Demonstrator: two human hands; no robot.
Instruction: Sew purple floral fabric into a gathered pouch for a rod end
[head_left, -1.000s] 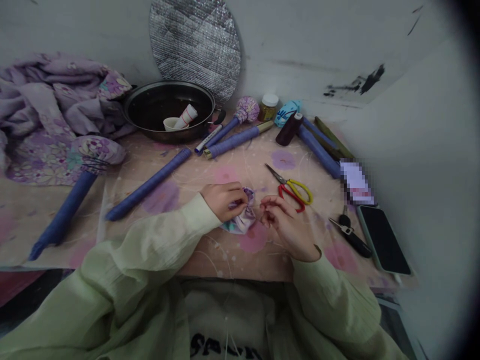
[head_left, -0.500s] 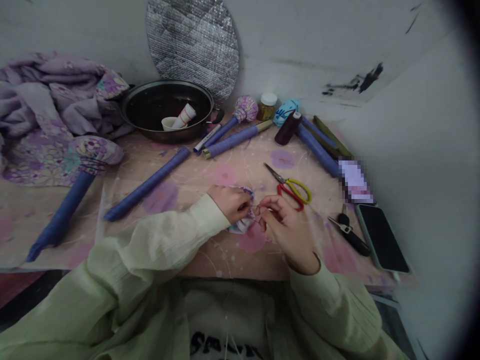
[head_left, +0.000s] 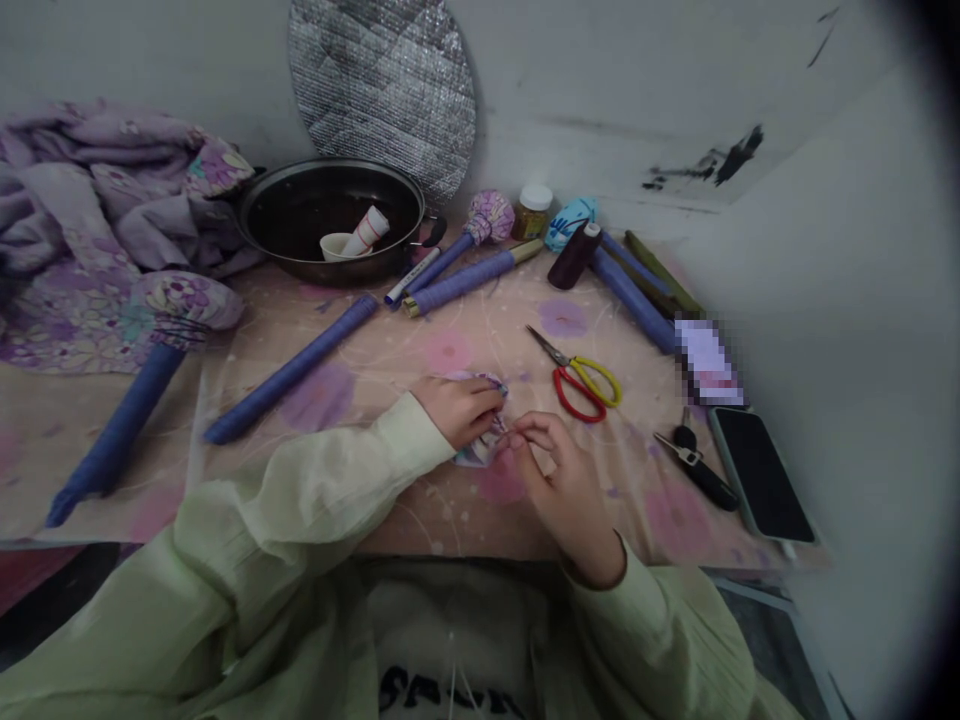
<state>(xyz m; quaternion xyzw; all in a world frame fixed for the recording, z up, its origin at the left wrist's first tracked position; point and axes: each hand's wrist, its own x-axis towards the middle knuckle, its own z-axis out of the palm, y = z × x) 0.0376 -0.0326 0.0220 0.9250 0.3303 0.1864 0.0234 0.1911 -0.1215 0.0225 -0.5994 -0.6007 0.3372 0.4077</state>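
My left hand [head_left: 465,408] is closed over a small bundle of floral cloth [head_left: 474,456], holding it against the table near the front edge. Most of the bundle is hidden under the fingers. Just to its right, my right hand [head_left: 559,470] pinches at the cloth's edge with thumb and fingertips. What sits in that pinch is too fine to make out; it may be a thread or a needle. Scissors [head_left: 577,375] with one red and one yellow handle lie beyond my right hand, blades pointing away to the left.
Blue-wrapped sticks [head_left: 292,372] lie about, one with a floral cloth head [head_left: 187,305]. Behind stand a black pan [head_left: 262,235] holding a cup, a lidded jar [head_left: 533,212] and a dark thread spool [head_left: 574,258]. Keys [head_left: 697,470] and a phone [head_left: 761,475] rest at right.
My right hand has moved slightly down and left, its fingertips now lower beside the cloth. My left hand stays on the bundle, its fingers lying flatter. The view has shifted a little.
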